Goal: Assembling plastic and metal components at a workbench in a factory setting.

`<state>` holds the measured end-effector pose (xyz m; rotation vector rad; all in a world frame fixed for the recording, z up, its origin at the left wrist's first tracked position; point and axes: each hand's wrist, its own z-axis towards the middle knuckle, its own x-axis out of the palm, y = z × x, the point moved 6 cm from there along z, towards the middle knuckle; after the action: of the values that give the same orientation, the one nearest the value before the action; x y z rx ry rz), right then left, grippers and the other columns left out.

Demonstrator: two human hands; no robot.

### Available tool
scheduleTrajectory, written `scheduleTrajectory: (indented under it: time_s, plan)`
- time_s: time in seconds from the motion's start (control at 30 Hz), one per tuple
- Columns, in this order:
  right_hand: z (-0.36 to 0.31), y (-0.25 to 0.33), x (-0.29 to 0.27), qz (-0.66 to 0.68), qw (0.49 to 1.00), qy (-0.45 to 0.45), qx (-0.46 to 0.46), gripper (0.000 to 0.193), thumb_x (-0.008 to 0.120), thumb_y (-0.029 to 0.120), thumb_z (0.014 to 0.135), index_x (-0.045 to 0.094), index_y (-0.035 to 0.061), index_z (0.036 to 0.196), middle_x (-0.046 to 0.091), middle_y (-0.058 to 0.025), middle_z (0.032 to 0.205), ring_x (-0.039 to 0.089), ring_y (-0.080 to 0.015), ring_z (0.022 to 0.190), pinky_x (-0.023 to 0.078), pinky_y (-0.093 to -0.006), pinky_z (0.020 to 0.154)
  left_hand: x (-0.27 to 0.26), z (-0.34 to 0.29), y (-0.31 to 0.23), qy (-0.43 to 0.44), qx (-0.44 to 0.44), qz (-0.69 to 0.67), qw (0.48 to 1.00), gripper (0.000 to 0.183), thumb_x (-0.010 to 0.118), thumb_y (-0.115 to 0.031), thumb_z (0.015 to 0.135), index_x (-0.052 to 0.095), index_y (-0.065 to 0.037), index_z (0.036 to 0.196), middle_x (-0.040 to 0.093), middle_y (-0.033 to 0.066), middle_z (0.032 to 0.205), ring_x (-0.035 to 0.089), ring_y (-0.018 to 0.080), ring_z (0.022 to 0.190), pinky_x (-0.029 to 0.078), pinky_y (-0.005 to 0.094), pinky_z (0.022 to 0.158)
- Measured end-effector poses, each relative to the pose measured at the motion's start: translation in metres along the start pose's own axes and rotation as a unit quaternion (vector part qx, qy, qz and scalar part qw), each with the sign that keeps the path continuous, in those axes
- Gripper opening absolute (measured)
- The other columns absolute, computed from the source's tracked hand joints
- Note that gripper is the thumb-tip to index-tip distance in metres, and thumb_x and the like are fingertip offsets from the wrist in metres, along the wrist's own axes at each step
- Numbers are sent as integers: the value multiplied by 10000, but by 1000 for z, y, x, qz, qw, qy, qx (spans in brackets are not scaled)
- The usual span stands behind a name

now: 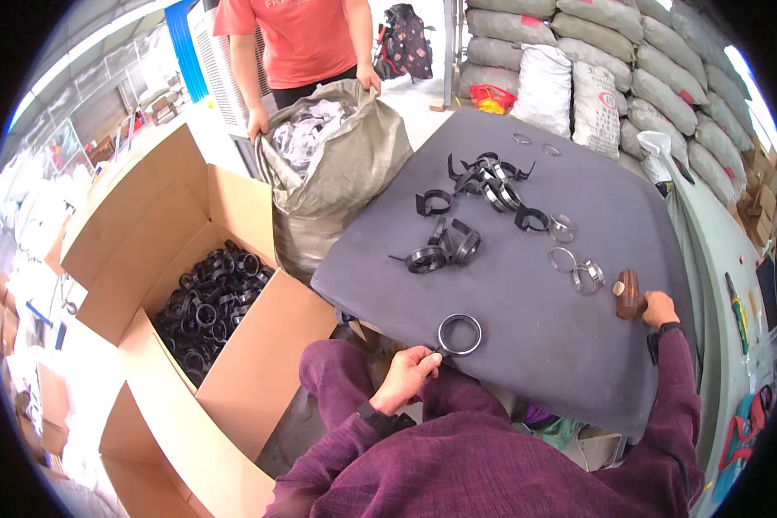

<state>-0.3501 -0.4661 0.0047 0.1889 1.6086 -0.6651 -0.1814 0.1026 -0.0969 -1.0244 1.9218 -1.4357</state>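
My left hand (406, 375) pinches the short tab of a black ring (460, 354) with a pale inner edge, near the front edge of the dark grey tabletop (527, 345). At the table's right side my right hand (661, 309) is closed on a brown wooden mallet (628, 292), its head resting on or just above the surface. Left of the mallet lie several loose silvery rings (588, 276). Farther back sit black rings with tabs, one group (440, 249) nearer and a heap (490, 183) behind it.
An open cardboard box (250, 363) with many black rings (211, 306) stands left of the table. Behind it a co-worker (298, 39) holds open a woven sack (345, 164) full of pale pieces. Stacked sacks (596, 39) line the back right; a pale green surface (716, 285) adjoins the right.
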Motion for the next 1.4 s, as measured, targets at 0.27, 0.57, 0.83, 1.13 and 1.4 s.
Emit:
scheduleTrajectory:
  time_s: [0.27,0.57,0.83,1.13,1.4]
  plan:
    - [-73,45,-21,524,824,152,154,204,648,83,655,514,14,791,540,-77,591,581,-206,469,450,-343,419,-4,0,-21,22,59,-50,997,231,569,-192,940,594,-20,789,580,5,664,508,83,605,402,243,574]
    - [-95,176,-153,795,600,37,-87,612,598,88,753,405,2,1328,550,-55,838,528,-105,544,444,-225,469,2,0,-25,28,97,-115,988,181,541,-142,947,588,-7,837,591,22,740,537,103,697,429,243,677]
    - [-103,310,-172,590,773,-10,-233,658,643,25,754,420,-16,1371,576,-139,1241,536,-189,1150,407,-325,988,-8,-3,-21,-42,99,-51,993,204,569,-151,930,580,-20,774,573,3,667,503,75,633,401,233,604]
    - [-60,341,-184,721,666,95,-168,222,652,35,789,533,17,976,554,-8,747,544,-76,586,449,-244,500,-24,-6,-21,-27,94,-61,993,188,565,-165,944,581,-24,820,575,-4,698,518,82,648,420,238,607]
    - [-23,352,-189,744,646,114,-132,215,664,35,782,523,-3,940,564,-38,749,578,-115,589,477,-264,498,-28,-1,-15,-43,62,-70,995,214,589,-168,928,580,-6,788,567,-3,664,520,76,626,426,240,586]
